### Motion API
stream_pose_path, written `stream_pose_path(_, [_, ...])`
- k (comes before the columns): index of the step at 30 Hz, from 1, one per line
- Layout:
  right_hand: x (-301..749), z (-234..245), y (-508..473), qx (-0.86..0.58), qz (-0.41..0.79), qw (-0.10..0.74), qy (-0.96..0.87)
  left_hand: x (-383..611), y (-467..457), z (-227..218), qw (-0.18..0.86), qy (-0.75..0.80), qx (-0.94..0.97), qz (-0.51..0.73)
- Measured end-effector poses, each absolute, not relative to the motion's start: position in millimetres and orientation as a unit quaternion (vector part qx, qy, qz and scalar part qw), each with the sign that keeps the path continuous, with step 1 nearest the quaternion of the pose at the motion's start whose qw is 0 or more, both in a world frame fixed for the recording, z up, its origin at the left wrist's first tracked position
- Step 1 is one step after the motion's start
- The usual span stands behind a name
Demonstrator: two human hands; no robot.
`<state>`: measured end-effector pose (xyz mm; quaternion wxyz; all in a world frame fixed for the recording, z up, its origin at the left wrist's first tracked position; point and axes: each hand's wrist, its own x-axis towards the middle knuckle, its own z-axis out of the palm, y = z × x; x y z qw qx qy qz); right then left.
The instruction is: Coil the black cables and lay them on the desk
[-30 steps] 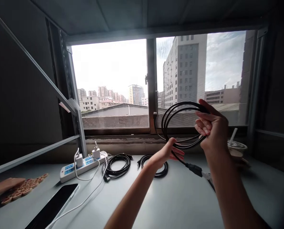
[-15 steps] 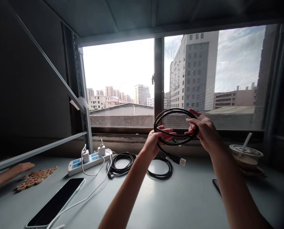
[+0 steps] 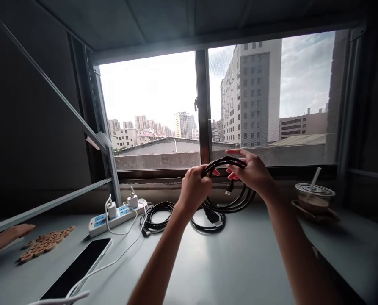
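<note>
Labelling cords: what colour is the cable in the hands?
The held cable is black, clearest in the head view.

The looped black cable [image 3: 228, 160], held higher right of centre a second ago, now hangs lower and nearer the centre of the frame. The left hand [image 3: 195, 185], earlier open at the loop's lower left, has closed around its upper left. The right hand [image 3: 255, 173] has come closer to it. At far left, another person's hand [image 3: 23, 230] has left the wooden discs [image 3: 47, 243].

Smooth black plastic sheathes the cable [image 3: 233, 208]; the phone [image 3: 77, 269] looks glossy, the table [image 3: 239, 262] smooth with soft sheen, the discs [image 3: 47, 242] matt wood.
</note>
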<state>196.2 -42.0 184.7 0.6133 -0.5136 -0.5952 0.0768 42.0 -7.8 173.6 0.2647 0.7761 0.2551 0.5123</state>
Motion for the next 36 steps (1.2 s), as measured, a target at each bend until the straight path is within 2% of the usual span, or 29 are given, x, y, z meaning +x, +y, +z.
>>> stream_pose_path(2, [197.9, 184.0, -41.6, -0.529, 0.04, 0.599, -0.6, 52.7, -15.9, 167.2, 0.212, 0.251, 0.79, 0.518])
stream_pose_path(6, [201.2, 182.6, -44.7, -0.536, -0.033, 0.582, -0.611, 63.8, -31.0, 161.2, 0.171, 0.197, 0.811, 0.523])
stream_pose_path(10, [197.8, 181.3, -48.2, -0.528, -0.071, 0.589, -0.607, 60.9, -39.3, 161.7, 0.129, 0.182, 0.824, 0.521])
stream_pose_path(14, [193.8, 179.4, -44.7, -0.524, -0.132, 0.613, -0.577, 55.2, -42.1, 163.3, 0.036, 0.194, 0.833, 0.517])
stream_pose_path(19, [190.9, 183.7, -47.6, -0.486, -0.055, 0.63, -0.604, 52.4, -35.6, 161.9, -0.019, 0.171, 0.818, 0.55])
stream_pose_path(24, [185.0, 191.2, -61.8, -0.484, -0.056, 0.635, -0.599, 51.2, -33.2, 161.8, -0.066, 0.076, 0.801, 0.591])
stream_pose_path(36, [183.2, 189.5, -66.0, -0.452, -0.067, 0.639, -0.618, 41.7, -42.8, 171.1, -0.259, -0.011, 0.745, 0.615])
